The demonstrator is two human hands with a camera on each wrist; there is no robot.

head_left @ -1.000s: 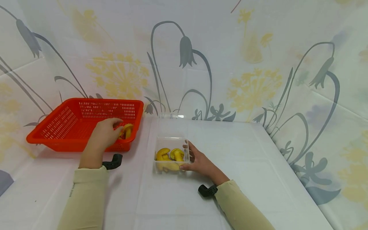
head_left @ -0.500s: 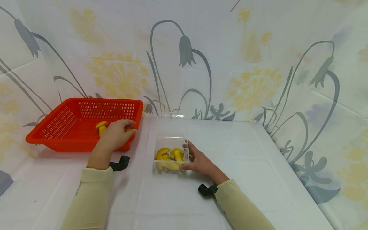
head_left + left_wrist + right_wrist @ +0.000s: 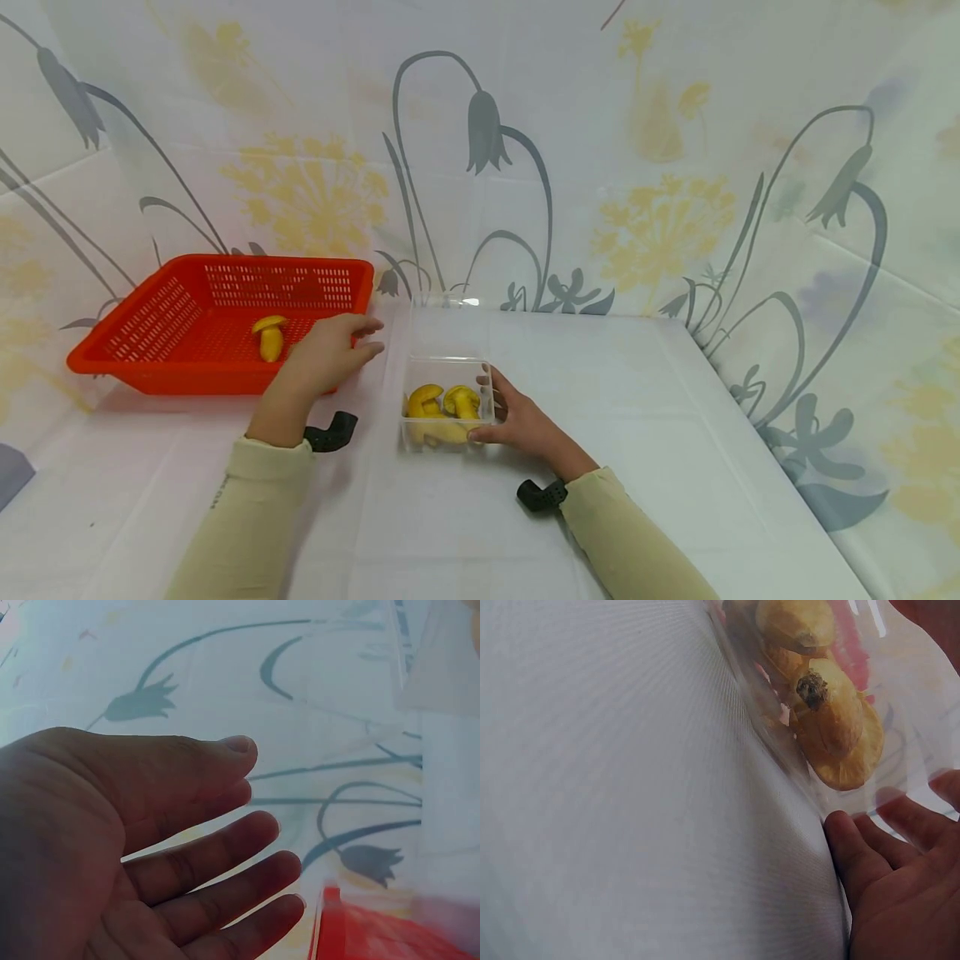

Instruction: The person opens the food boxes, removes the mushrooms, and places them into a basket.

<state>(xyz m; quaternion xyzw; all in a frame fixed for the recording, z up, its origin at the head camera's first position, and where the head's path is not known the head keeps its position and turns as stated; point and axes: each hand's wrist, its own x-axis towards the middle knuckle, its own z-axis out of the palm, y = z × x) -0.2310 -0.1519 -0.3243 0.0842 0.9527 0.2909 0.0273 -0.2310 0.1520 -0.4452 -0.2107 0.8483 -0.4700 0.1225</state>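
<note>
My left hand [image 3: 324,357] is over the right rim of the red basket [image 3: 172,367], fingers extended to the right. In the left wrist view its fingers and thumb are loosely straight with nothing between them. One yellow mushroom [image 3: 270,337] stands in the basket; a bit of another shows beside my hand. With my right hand [image 3: 525,423] I hold the right side of a clear plastic box [image 3: 448,363], thumb at its front corner and fingers along the side. Several yellow mushrooms [image 3: 831,712] lie inside the box.
The box's clear lid [image 3: 450,329] stands open behind it. A white cloth covers the table [image 3: 637,392], and a flower-patterned cloth [image 3: 585,167] hangs behind and at the sides. A grey object [image 3: 11,475] sits at the far left edge.
My left hand has moved right across the basket to its right rim, uncovering the mushroom there. The right hand and the box have stayed in place.
</note>
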